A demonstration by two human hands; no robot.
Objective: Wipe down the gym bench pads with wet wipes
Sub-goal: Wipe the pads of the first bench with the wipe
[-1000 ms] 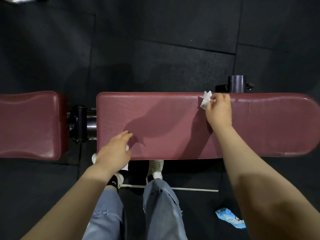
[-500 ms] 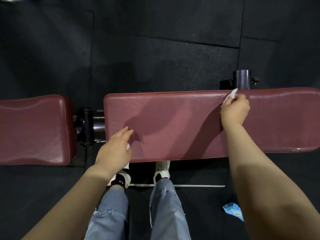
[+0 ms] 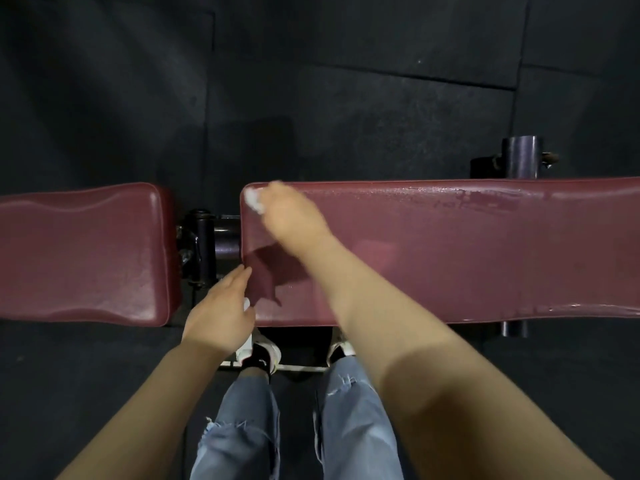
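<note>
At the far left corner of the long pad (image 3: 450, 251), my right hand (image 3: 291, 220) is blurred, its fingers curled over a crumpled white wet wipe (image 3: 254, 199) and pressing it onto the maroon vinyl just inside the pad's edge. My right forearm crosses the pad from the near side, throwing a dark shadow on the surface below the hand. A streak of wet sheen runs along the far edge of that pad toward the right.

My left hand (image 3: 221, 311) sits at the pad's near left corner, fingers straight and together, fingertips touching the corner; a scrap of something white shows by its thumb, too small for me to identify.

Left of the long pad, across a gap with a dark metal hinge (image 3: 204, 244), lies the shorter seat pad (image 3: 83, 254). Behind the long pad stands a dark metal post (image 3: 521, 156). My jeans (image 3: 294, 427) and white shoes (image 3: 263, 351) are below, on black rubber floor (image 3: 311, 81).
</note>
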